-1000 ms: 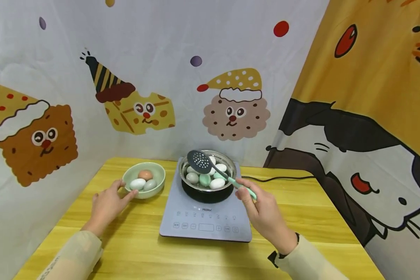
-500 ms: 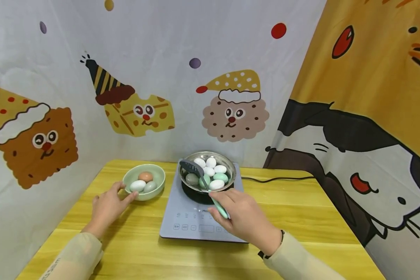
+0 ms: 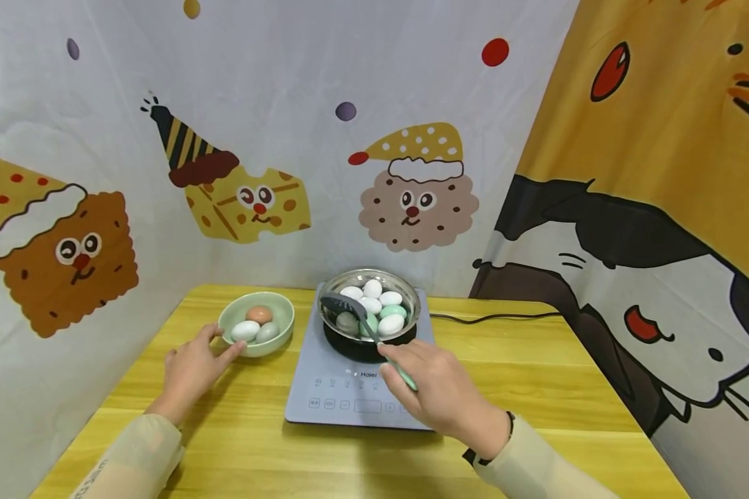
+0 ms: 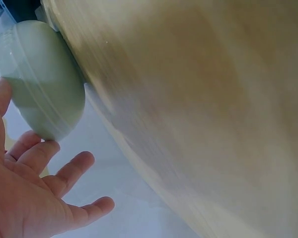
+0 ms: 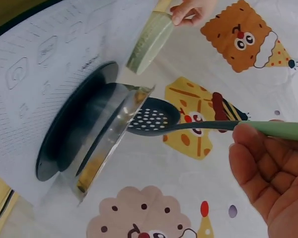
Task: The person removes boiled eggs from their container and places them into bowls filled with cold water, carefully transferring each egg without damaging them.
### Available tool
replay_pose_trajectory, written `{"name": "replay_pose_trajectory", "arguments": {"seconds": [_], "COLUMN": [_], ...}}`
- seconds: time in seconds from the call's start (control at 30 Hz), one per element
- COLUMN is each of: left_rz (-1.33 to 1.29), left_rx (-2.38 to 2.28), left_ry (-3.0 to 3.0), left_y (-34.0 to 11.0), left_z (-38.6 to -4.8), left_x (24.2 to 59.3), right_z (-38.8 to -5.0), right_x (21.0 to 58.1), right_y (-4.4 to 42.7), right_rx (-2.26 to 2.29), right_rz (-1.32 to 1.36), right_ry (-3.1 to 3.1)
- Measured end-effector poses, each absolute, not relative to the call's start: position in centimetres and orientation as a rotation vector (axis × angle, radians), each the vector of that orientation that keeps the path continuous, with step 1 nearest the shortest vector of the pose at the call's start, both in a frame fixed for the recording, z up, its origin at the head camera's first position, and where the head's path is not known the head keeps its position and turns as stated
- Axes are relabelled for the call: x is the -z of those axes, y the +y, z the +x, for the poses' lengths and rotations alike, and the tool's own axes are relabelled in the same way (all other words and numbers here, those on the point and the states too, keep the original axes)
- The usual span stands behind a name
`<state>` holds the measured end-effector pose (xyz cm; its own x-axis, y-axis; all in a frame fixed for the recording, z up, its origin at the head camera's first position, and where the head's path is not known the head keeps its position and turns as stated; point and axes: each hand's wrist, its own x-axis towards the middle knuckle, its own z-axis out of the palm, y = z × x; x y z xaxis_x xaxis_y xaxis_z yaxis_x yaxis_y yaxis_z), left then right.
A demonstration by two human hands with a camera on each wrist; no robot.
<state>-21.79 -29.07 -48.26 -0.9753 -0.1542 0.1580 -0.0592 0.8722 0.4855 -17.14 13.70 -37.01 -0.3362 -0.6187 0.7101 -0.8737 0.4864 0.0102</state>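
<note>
My left hand (image 3: pixel 190 371) holds the side of a pale green bowl (image 3: pixel 264 348). A brown egg (image 3: pixel 259 314), a white egg (image 3: pixel 245 330) and a greyish egg (image 3: pixel 267 332) lie in it. In the left wrist view, thumb and fingertips touch the bowl's outside while the other fingers stick out. My right hand (image 3: pixel 443 391) grips the green handle of a dark slotted spoon (image 5: pixel 156 116). The spoon's head is over the left part of a steel pot (image 3: pixel 415 305), low among several white, green and grey eggs (image 3: pixel 390 324). Whether an egg sits in the spoon is hidden.
The pot stands on a flat Haier induction cooker (image 3: pixel 312 378). A black cord (image 3: pixel 493 319) runs right from it along the table's (image 3: pixel 524 374) back. Behind hangs a cartoon-printed curtain (image 3: pixel 287 69). The bowl stands left of the cooker.
The right hand has moved left and nearer, lowering the spoon's head from above the eggs into the pot's left side; the eggs have shifted slightly. The left hand and bowl stay put.
</note>
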Motion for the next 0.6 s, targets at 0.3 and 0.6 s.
{"name": "replay_pose_trajectory", "arguments": {"seconds": [0.3, 0.6], "left_rz": [0.163, 0.174], "left_rx": [0.734, 0.753], "left_ry": [-2.864, -2.855], "left_y": [-29.1, -29.0], "left_z": [-21.8, -21.8], "left_x": [48.2, 48.3], "right_z": [-17.5, -17.9], "right_x": [36.4, 37.0], "right_y": [14.4, 17.1], "right_rx": [-0.858, -1.109], "right_rz": [0.968, 0.922], "right_ry": [-2.258, -2.200]}}
